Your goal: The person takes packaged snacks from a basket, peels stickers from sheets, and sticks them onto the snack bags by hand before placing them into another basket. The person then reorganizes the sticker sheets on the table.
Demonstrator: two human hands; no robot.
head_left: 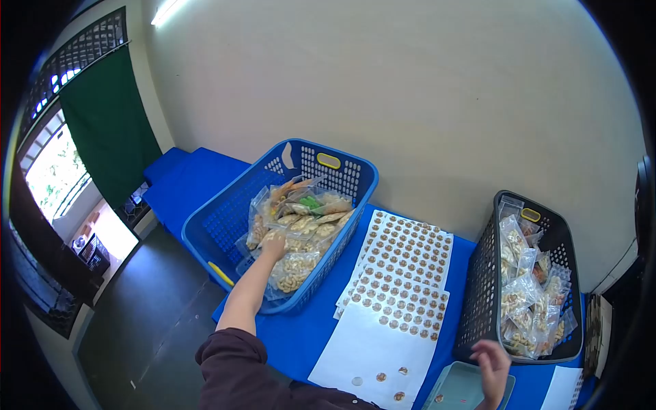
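Observation:
My left hand [275, 244] reaches into the large blue basket [287, 304], its fingers on the clear bags of snacks [301, 239]; whether it grips one is hard to make out. Over the green tray [454, 386], beside the dark basket [478, 294], my right hand [493, 365] is raised with bent fingers, and what its fingertips hold, if anything, is too small to tell. Sheets of round stickers [403, 273] lie between the two baskets. The front sheet [383, 342] has most stickers gone from its lower part. More filled bags [533, 301] fill the dark basket.
A blue cloth [287, 348] covers the table. Another sheet [562, 389] lies at the right front edge. Behind the table stands a plain wall [410, 102]. A green curtain [109, 123] hangs by the doorway at the left.

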